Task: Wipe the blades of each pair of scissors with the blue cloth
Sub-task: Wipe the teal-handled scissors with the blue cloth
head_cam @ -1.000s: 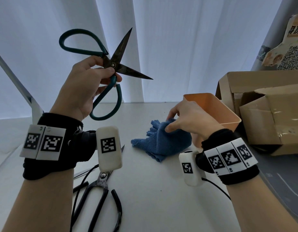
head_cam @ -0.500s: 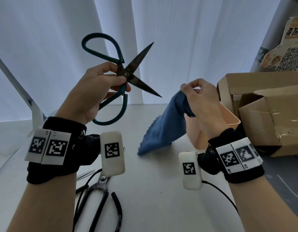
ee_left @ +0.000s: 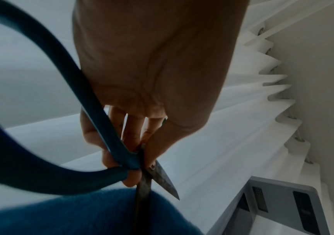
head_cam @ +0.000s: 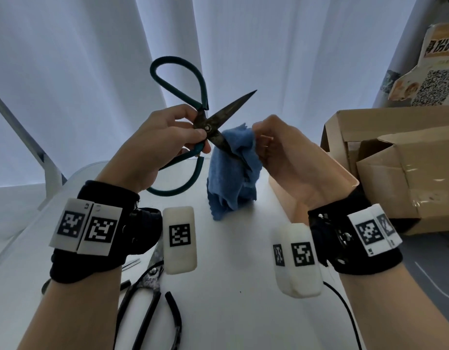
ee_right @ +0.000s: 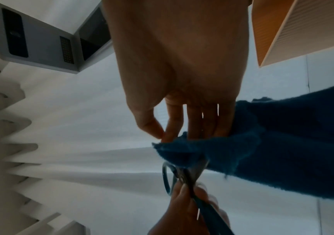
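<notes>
- Left hand [head_cam: 157, 147]: fingers and thumb pinch the green-handled scissors [head_cam: 205, 127] at the pivot, holding them raised above the counter [head_cam: 233, 286] with the blades spread wide; the left wrist view confirms the fingertips closed about the junction of handle and blade.
- Right hand [head_cam: 281, 150]: thumb and fingers curl round a bunched fold of the blue cloth [head_cam: 231, 173], pressing it against the lower blade just beyond the pivot; the rest of the cloth hangs down toward the counter.
- Handling, scissors: judged rigid and moderately heavy, with sharp edges and points. The pivot or the handle loops are the safe places to grip; the wipe is best run from pivot to tip along the flat, with cloth kept between fingers and edge.
- Handling, cloth: soft, limp and light, it conforms to whatever it wraps. A thick fold gives better protection than a single layer.
- Appearance: dark, dull, apparently tarnished blades; large teal loop handles; one blade points up and to the right, uncovered.
- Surroundings: black-handled scissors [head_cam: 147, 299] lie on the counter below the left wrist, not yet in hand; a cardboard box [head_cam: 400, 160] stands to the right.
</notes>
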